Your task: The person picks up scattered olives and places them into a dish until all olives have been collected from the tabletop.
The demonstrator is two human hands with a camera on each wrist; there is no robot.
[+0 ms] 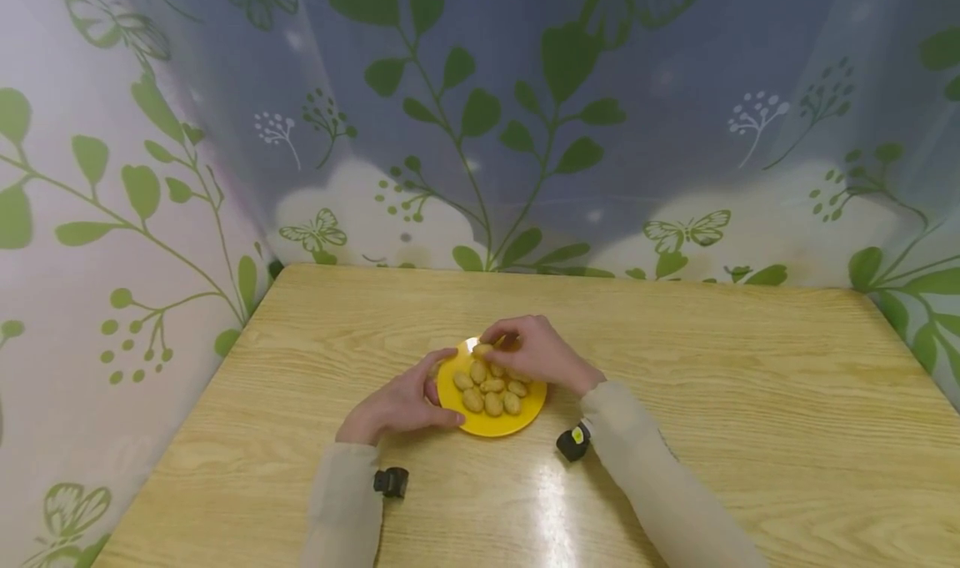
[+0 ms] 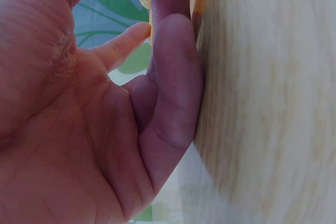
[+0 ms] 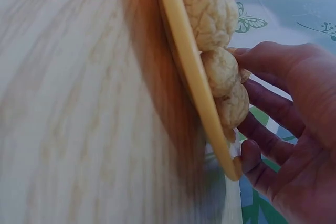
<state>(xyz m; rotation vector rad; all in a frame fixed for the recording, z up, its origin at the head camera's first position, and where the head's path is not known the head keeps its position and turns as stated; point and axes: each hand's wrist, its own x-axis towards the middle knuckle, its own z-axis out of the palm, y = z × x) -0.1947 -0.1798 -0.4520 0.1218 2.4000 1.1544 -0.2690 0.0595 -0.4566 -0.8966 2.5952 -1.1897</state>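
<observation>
A round yellow plate (image 1: 491,425) holds several tan, wrinkled walnuts (image 1: 492,403). My left hand (image 1: 405,401) grips the plate's left edge, its thumb at the near rim and its fingers along the far left side. In the left wrist view, the curled fingers (image 2: 176,77) lie close against the tabletop. Over the far side of the plate, my right hand (image 1: 536,351) pinches a walnut (image 1: 482,349) between thumb and fingers. The right wrist view shows the plate rim (image 3: 194,72) edge-on and walnuts (image 3: 210,17) piled above it; the thumb hides much of the held one.
A light wood-grain table (image 1: 337,318) lies under everything. Behind it and at the left hang curtains (image 1: 637,134) printed with green leaves and butterflies. Black wrist cameras (image 1: 392,482) sit on both sleeves, low over the tabletop.
</observation>
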